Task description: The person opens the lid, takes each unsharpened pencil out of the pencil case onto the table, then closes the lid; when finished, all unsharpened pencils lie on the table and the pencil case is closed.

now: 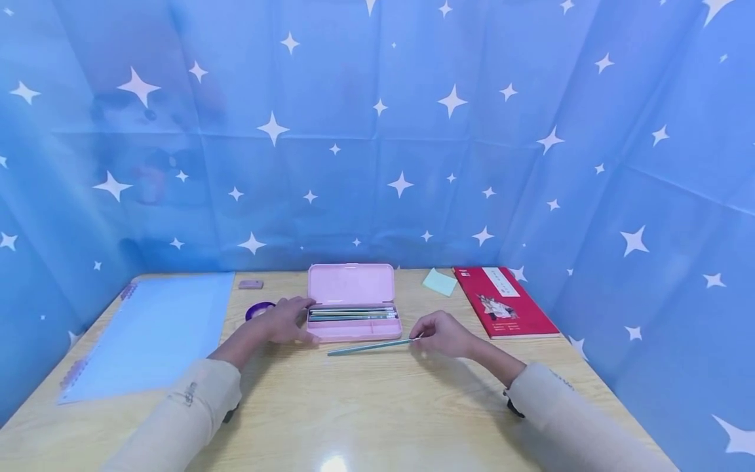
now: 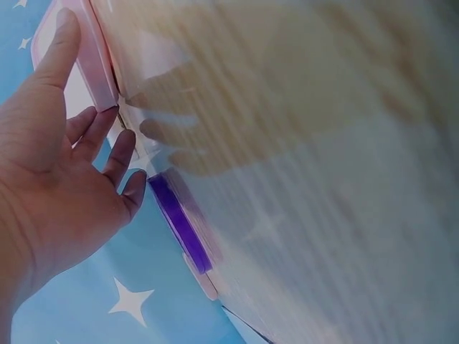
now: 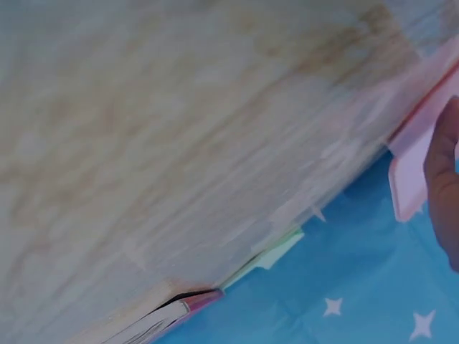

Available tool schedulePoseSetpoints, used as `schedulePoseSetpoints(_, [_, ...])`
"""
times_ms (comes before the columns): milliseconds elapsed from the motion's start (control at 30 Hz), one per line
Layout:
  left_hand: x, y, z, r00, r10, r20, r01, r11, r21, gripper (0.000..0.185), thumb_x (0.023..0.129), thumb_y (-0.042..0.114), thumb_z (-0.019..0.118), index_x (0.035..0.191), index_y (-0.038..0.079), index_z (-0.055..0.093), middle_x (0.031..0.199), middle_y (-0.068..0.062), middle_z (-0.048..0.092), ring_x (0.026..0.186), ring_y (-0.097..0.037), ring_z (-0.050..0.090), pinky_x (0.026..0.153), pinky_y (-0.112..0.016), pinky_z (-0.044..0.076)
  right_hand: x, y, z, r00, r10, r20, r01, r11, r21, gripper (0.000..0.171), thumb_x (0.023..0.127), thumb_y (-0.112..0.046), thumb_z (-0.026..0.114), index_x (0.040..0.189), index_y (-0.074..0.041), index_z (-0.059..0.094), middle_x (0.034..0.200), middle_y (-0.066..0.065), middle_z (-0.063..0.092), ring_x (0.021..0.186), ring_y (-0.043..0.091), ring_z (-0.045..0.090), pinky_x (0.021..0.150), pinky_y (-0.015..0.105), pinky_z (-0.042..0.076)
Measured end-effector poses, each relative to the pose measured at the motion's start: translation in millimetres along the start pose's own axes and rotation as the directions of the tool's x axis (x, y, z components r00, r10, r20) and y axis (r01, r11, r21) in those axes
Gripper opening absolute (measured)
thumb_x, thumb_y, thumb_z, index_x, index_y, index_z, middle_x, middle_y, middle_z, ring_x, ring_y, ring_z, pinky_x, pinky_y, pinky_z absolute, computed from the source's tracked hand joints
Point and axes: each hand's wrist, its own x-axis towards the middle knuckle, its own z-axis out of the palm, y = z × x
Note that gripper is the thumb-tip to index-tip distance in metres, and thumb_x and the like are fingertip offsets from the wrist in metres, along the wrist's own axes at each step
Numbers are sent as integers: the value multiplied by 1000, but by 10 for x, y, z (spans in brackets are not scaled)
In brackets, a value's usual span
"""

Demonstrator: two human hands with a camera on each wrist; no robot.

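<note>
A pink pencil case (image 1: 354, 333) lies with its lid up on the table, holding several pencils (image 1: 348, 314) in its rear compartment. My left hand (image 1: 287, 321) is at the case's left end, thumb by the front corner and fingers toward the back. In the left wrist view, the left hand's fingers (image 2: 93, 136) look loosely extended beside the case (image 2: 100, 64). Just in front of the case, my right hand (image 1: 442, 335) pinches one end of a teal pencil (image 1: 368, 348), which points left. Only part of the right hand (image 3: 443, 186) shows in the right wrist view; the pencil is hidden there.
A purple tape roll (image 1: 259, 309) lies beside the left hand, with a small pinkish-purple block (image 1: 250, 284) behind it. Blue sheets (image 1: 159, 334) cover the table's left. At right are a pale green sticky note (image 1: 439, 282) and a red book (image 1: 504, 305). A starry blue curtain (image 1: 354, 131) hangs behind.
</note>
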Motion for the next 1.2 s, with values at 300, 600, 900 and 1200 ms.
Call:
schedulePoseSetpoints(300, [-26, 26, -74, 999, 33, -3, -33, 999, 8, 102, 76, 58, 79, 155, 14, 33, 159, -16, 31, 146, -46, 19, 112, -68, 21, 99, -15, 116, 1000, 9, -26, -8, 1000, 15, 9, 86, 0, 74, 94, -2, 76, 94, 8, 74, 75, 15, 66, 59, 24, 55])
schedulePoseSetpoints(600, [-28, 31, -41, 1000, 21, 6, -21, 1000, -11, 102, 76, 60, 77, 156, 15, 32, 159, -15, 31, 147, -45, 18, 113, -67, 22, 122, -18, 207, 999, 38, -9, -38, 999, -7, 7, 84, 1, 76, 89, -4, 76, 89, 3, 73, 76, 12, 65, 65, 22, 56])
schedulePoseSetpoints(900, [-13, 8, -16, 1000, 1, -1, -1, 1000, -12, 103, 74, 61, 78, 156, 17, 32, 159, -14, 31, 147, -44, 17, 112, -68, 22, 143, -7, 259, 999, 34, -14, -34, 999, 10, 5, 84, 0, 77, 88, -4, 76, 85, 2, 73, 65, 9, 62, 53, 22, 52])
schedulePoseSetpoints(1200, [-3, 3, -7, 1000, -3, 2, 3, 1000, -17, 103, 74, 60, 78, 156, 17, 32, 160, -14, 30, 147, -44, 17, 112, -68, 22, 145, -9, 260, 999, 49, 6, -48, 999, -10, 7, 84, 0, 76, 88, -5, 76, 83, 1, 71, 62, 10, 60, 53, 22, 51])
